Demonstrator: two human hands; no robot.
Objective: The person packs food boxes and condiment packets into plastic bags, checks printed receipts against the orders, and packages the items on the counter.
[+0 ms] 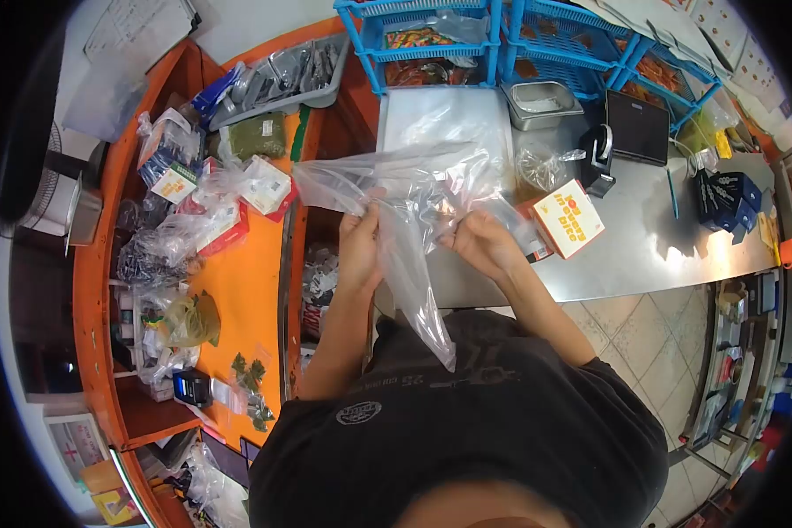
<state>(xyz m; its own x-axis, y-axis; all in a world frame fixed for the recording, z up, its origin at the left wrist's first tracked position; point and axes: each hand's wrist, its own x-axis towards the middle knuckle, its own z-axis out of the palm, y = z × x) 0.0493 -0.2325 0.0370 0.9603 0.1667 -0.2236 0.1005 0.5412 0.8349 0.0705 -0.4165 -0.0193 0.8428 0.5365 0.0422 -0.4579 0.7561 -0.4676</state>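
Note:
A clear plastic bag (409, 238) is stretched between my two hands in front of my chest, one corner hanging down toward my shirt. My left hand (361, 242) pinches it on the left side, fingers closed on the film. On the right, my right hand (484, 244) grips the bag's other side with thumb and fingers together. Behind the bag lies a flat stack of clear plastic bags (440, 119) on the metal counter. Just right of my right hand sits a white and red box (568, 220) with yellow and red lettering.
Blue plastic racks (431, 53) with packets stand at the back. A metal container (543, 104), a tape dispenser (597, 160) and a dark tablet (636, 128) rest on the counter (616, 264). At left, an orange shelf (238, 308) bears plastic-wrapped packages and a grey tray (282, 84) of utensils.

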